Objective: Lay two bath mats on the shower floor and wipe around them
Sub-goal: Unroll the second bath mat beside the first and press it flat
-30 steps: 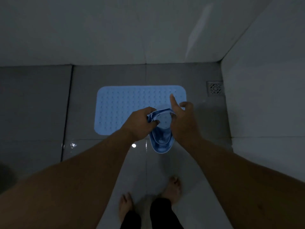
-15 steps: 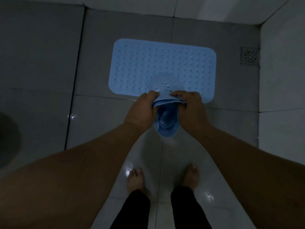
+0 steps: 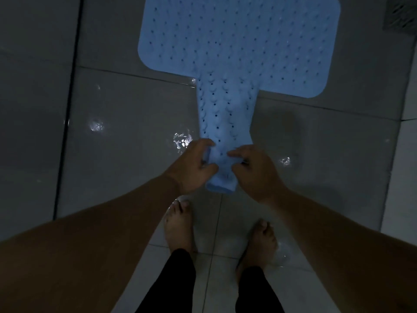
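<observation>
Hands at work: my left hand (image 3: 194, 167) and right hand (image 3: 252, 168) pinch the near end of a part-unrolled blue mat (image 3: 225, 123), its far end overlapping the flat mat (image 3: 239, 37), which the frame's top edge crops.

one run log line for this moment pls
both hands hold second mat | far end overlaps laid mat | wet floor | wiping not begun
</observation>
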